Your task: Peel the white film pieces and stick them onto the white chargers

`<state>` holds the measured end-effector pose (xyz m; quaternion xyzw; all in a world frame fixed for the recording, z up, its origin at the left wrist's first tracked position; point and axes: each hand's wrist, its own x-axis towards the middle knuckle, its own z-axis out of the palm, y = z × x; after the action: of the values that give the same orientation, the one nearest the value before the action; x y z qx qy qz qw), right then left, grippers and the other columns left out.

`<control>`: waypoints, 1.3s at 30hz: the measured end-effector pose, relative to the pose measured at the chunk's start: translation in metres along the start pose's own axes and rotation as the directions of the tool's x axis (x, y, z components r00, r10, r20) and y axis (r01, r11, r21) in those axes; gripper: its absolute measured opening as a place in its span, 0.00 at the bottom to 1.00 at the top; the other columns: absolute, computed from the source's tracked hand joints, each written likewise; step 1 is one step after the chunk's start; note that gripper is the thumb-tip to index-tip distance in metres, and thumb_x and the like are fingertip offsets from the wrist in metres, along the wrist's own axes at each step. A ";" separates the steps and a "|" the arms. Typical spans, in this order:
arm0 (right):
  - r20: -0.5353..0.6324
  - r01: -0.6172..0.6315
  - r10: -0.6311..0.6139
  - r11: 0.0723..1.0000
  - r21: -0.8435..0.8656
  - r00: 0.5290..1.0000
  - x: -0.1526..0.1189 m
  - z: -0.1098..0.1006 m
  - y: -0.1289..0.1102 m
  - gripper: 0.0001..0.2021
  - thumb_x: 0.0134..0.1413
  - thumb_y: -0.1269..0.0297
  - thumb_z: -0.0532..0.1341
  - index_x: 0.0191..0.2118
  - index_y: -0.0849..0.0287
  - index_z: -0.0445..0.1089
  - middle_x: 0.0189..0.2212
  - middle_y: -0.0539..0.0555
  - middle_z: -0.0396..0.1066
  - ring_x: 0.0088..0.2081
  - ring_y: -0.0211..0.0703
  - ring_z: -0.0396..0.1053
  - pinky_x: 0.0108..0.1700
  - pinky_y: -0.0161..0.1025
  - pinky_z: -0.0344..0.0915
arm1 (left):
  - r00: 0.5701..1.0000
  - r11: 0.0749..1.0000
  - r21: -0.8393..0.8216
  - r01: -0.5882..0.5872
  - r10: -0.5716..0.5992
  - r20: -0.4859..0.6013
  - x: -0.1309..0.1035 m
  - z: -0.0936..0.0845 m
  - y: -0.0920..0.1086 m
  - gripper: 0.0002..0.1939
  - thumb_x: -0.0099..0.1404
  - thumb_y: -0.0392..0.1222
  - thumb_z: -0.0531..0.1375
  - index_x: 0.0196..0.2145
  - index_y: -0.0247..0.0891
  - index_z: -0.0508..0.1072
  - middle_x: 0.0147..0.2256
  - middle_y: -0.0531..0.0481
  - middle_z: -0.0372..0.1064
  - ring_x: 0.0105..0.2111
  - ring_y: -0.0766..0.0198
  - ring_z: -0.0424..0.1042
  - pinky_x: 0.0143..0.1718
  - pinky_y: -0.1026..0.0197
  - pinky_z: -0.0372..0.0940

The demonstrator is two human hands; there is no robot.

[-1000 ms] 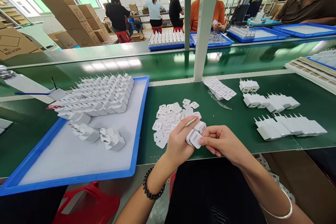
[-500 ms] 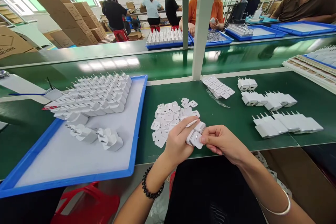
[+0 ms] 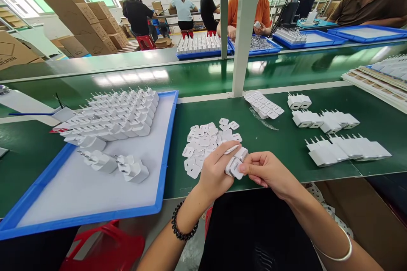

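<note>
White plug adapters [image 3: 243, 153] are held in my left hand [image 3: 216, 169], whose fingers wrap round them near the table's front edge. A flat white piece also shows between its fingers. My right hand [image 3: 270, 171] pinches a small white square plate [image 3: 235, 169] against the face of one adapter. Behind my left hand lies a loose pile of similar white plates [image 3: 203, 140]. Farther back, a stack of white plates [image 3: 264, 105] rests on clear plastic. On the right, several white adapters [image 3: 346, 148] stand in rows with pins up.
A blue-rimmed tray [image 3: 164, 152] on the left holds many white adapters [image 3: 121, 114]. A white post [image 3: 244, 29] rises at the table's back edge. Across the green line sit other people, one in orange [image 3: 263, 10], beside blue trays. A red stool [image 3: 106, 241] is below.
The small plate in my right fingers has shifted slightly left and now sits more squarely over the adapter's face. My left hand has barely moved.
</note>
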<state>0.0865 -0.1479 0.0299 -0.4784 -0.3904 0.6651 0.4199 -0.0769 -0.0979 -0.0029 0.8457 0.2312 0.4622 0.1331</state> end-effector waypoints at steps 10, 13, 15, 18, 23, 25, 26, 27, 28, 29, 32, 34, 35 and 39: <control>-0.042 0.019 -0.023 0.996 -0.084 0.999 -0.002 0.004 -0.004 0.18 0.44 0.57 0.70 0.17 0.59 0.62 0.11 0.42 0.56 0.14 0.28 0.47 0.18 0.32 0.41 | 1.000 1.000 0.002 0.018 -0.018 0.005 0.001 0.000 0.002 0.20 0.64 0.30 0.56 0.53 0.37 0.68 0.50 0.39 0.70 0.48 0.56 0.73 0.48 0.54 0.72; -0.047 0.022 -0.027 0.995 -0.097 0.999 -0.001 0.004 -0.004 0.19 0.44 0.57 0.69 0.17 0.59 0.62 0.11 0.42 0.56 0.14 0.28 0.47 0.18 0.32 0.42 | 1.000 1.000 0.004 0.024 -0.024 0.004 0.001 0.000 0.002 0.20 0.64 0.30 0.56 0.53 0.37 0.68 0.50 0.39 0.70 0.49 0.56 0.73 0.48 0.55 0.72; -0.051 0.027 -0.032 0.995 -0.100 0.998 0.000 0.005 -0.003 0.19 0.45 0.56 0.69 0.17 0.59 0.62 0.11 0.42 0.56 0.14 0.28 0.47 0.18 0.32 0.42 | 1.000 1.000 0.006 0.026 -0.026 0.003 0.001 0.000 0.002 0.20 0.64 0.29 0.56 0.53 0.36 0.68 0.49 0.38 0.70 0.49 0.56 0.73 0.48 0.55 0.72; -0.064 0.029 -0.036 0.994 -0.110 0.997 -0.001 0.006 -0.002 0.19 0.45 0.55 0.69 0.18 0.59 0.62 0.11 0.42 0.55 0.14 0.29 0.47 0.18 0.32 0.42 | 1.000 1.000 0.004 0.029 -0.029 -0.002 0.001 0.000 0.002 0.20 0.63 0.28 0.56 0.53 0.35 0.69 0.49 0.38 0.70 0.49 0.56 0.73 0.49 0.55 0.72; -0.089 0.034 -0.048 0.989 -0.145 0.995 0.000 0.009 -0.002 0.20 0.46 0.53 0.68 0.18 0.58 0.61 0.11 0.42 0.55 0.14 0.29 0.47 0.18 0.33 0.43 | 0.997 0.997 -0.014 0.073 -0.073 0.009 0.000 0.001 0.001 0.20 0.63 0.29 0.55 0.53 0.37 0.69 0.50 0.39 0.70 0.49 0.57 0.72 0.48 0.55 0.72; -0.116 0.041 -0.062 0.984 -0.175 0.991 0.000 0.012 0.000 0.21 0.46 0.52 0.68 0.18 0.57 0.58 0.11 0.42 0.54 0.15 0.30 0.47 0.19 0.34 0.43 | 0.994 0.993 -0.040 0.107 -0.107 0.001 -0.001 0.002 0.001 0.20 0.63 0.29 0.56 0.52 0.37 0.69 0.50 0.39 0.69 0.49 0.57 0.72 0.49 0.54 0.72; -0.144 0.059 -0.088 0.979 -0.195 0.986 0.001 0.013 0.001 0.22 0.45 0.53 0.68 0.17 0.57 0.56 0.12 0.42 0.52 0.16 0.31 0.46 0.20 0.34 0.43 | 0.992 0.990 -0.060 0.126 -0.127 -0.009 -0.001 0.002 0.001 0.20 0.63 0.29 0.56 0.52 0.37 0.70 0.50 0.39 0.69 0.49 0.57 0.72 0.49 0.54 0.72; -0.185 0.087 -0.130 0.971 -0.225 0.974 0.001 0.015 0.004 0.24 0.45 0.53 0.69 0.17 0.56 0.54 0.13 0.42 0.51 0.17 0.31 0.46 0.21 0.34 0.44 | 0.989 0.986 -0.084 0.146 -0.148 -0.022 -0.001 0.002 0.001 0.20 0.62 0.29 0.57 0.52 0.37 0.70 0.50 0.39 0.69 0.49 0.57 0.72 0.49 0.53 0.72; -0.235 0.122 -0.187 0.956 -0.266 0.954 0.001 0.017 0.006 0.25 0.44 0.54 0.69 0.17 0.56 0.52 0.14 0.42 0.49 0.19 0.32 0.46 0.21 0.35 0.45 | 0.984 0.979 -0.112 0.168 -0.173 -0.032 -0.001 0.001 0.002 0.20 0.62 0.29 0.57 0.51 0.37 0.71 0.50 0.39 0.69 0.48 0.56 0.73 0.49 0.52 0.72; -0.293 0.157 -0.254 0.935 -0.318 0.922 0.001 0.020 0.009 0.25 0.44 0.55 0.70 0.18 0.56 0.50 0.16 0.42 0.48 0.20 0.33 0.46 0.23 0.35 0.46 | 0.979 0.971 -0.143 0.192 -0.199 -0.036 0.000 0.001 0.003 0.20 0.61 0.29 0.58 0.51 0.37 0.71 0.50 0.39 0.70 0.48 0.56 0.73 0.48 0.52 0.72; -0.438 0.242 -0.439 0.867 -0.435 0.784 0.001 0.028 0.019 0.21 0.40 0.58 0.72 0.27 0.55 0.56 0.25 0.45 0.55 0.27 0.38 0.56 0.30 0.36 0.58 | 0.963 0.937 -0.238 0.255 -0.268 -0.024 0.002 0.000 0.005 0.20 0.58 0.29 0.60 0.48 0.39 0.73 0.48 0.42 0.71 0.46 0.56 0.73 0.47 0.51 0.72; -0.439 0.318 -0.492 0.853 -0.413 0.752 0.003 0.035 0.024 0.23 0.40 0.60 0.72 0.40 0.53 0.60 0.37 0.50 0.63 0.39 0.44 0.63 0.40 0.40 0.65 | 0.957 0.916 -0.296 0.272 -0.289 -0.014 0.003 -0.001 0.006 0.20 0.56 0.29 0.62 0.47 0.40 0.74 0.47 0.43 0.72 0.46 0.56 0.73 0.46 0.51 0.73; -0.407 0.359 -0.502 0.853 -0.379 0.763 0.004 0.038 0.025 0.26 0.42 0.60 0.71 0.47 0.53 0.60 0.44 0.53 0.63 0.45 0.47 0.64 0.45 0.42 0.66 | 0.956 0.909 -0.313 0.274 -0.293 -0.013 0.003 -0.001 0.007 0.20 0.56 0.29 0.62 0.47 0.41 0.75 0.47 0.44 0.72 0.47 0.56 0.73 0.46 0.52 0.73; -0.300 0.477 -0.568 0.816 -0.327 0.766 0.010 0.053 0.025 0.21 0.58 0.61 0.60 0.56 0.51 0.59 0.55 0.57 0.59 0.57 0.51 0.59 0.58 0.50 0.60 | 0.959 0.916 -0.317 0.247 -0.278 -0.056 0.005 -0.002 0.008 0.19 0.58 0.30 0.62 0.48 0.41 0.75 0.48 0.44 0.72 0.46 0.57 0.74 0.46 0.53 0.73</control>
<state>0.0287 -0.1534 0.0167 -0.5159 -0.4931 0.3634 0.5988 -0.0741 -0.1024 0.0059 0.7518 0.2742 0.5121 0.3121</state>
